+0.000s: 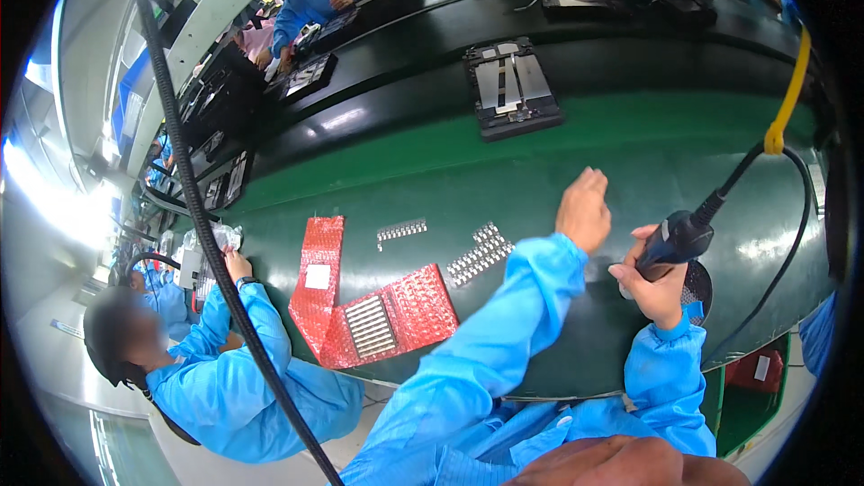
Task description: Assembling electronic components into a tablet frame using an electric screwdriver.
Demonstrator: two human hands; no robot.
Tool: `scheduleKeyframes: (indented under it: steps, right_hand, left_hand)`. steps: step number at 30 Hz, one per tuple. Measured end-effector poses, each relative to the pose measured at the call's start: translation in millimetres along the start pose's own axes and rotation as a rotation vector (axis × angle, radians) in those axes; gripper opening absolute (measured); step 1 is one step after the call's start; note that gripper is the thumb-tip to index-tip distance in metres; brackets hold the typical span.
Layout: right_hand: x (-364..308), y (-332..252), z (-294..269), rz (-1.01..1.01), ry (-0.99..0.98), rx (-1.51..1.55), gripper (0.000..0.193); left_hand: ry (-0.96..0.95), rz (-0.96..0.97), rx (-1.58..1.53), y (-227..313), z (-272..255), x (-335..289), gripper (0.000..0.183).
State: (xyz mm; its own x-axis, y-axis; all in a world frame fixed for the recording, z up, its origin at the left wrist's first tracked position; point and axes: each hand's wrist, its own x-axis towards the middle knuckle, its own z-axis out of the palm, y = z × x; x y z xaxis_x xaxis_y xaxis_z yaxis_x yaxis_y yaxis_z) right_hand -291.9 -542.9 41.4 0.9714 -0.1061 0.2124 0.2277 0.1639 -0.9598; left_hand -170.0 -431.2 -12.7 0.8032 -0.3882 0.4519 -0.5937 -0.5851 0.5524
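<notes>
My left hand [585, 210] is stretched out over the green table [414, 184], its back toward me. Its fingers lie close together and slightly bent, and I see nothing held in it; the thumb is hidden. In my right hand [659, 290] is a black electric screwdriver [677, 241], gripped by its body, with its cable running up from the end. A round black dish [697, 295] sits just beside that hand, partly covered by it. Left of my left forearm lie small metal parts in rows [481, 254], with a shorter row [402, 231] farther left.
Red bubble wrap [417, 301] carries a stack of metal strips [370, 328]. Beyond the table's green strip, an opened flat device [513, 88] rests on the dark line. A yellow strap [792, 94] holds the cable. At left a co-worker in blue [238, 387] sits close by.
</notes>
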Motion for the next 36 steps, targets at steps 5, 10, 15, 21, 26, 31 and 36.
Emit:
scheduleKeyframes:
  steps: [5,10,15,21,26,31,36]
  right_hand:
    - [0,-6,-1,0.04,0.029,0.001,0.043]
    - [3,-3,2,0.06,0.024,0.032,0.042]
    - [6,0,-2,0.016,0.012,-0.001,0.04]
    - [12,-5,0,0.039,-0.034,0.054,0.048]
    - [0,-6,3,-0.024,-0.041,0.094,0.05]
    - [-6,-16,-6,0.028,0.112,0.051,0.043]
    - [1,-51,-38,-0.351,0.313,0.057,0.036]
  left_hand:
    - [-0.141,-0.028,0.824,-48,-48,56,0.041]
    - [-0.286,-0.126,0.922,-122,-94,92,0.042]
    - [-0.386,-0.116,0.862,-128,-94,111,0.041]
    - [0.049,-0.051,0.863,-140,-123,121,0.021]
    - [0.196,0.088,0.799,-68,-140,106,0.018]
    - [0.318,0.185,0.524,-8,-134,45,0.033]
    - [0.316,0.311,0.4,26,-117,-24,0.041]
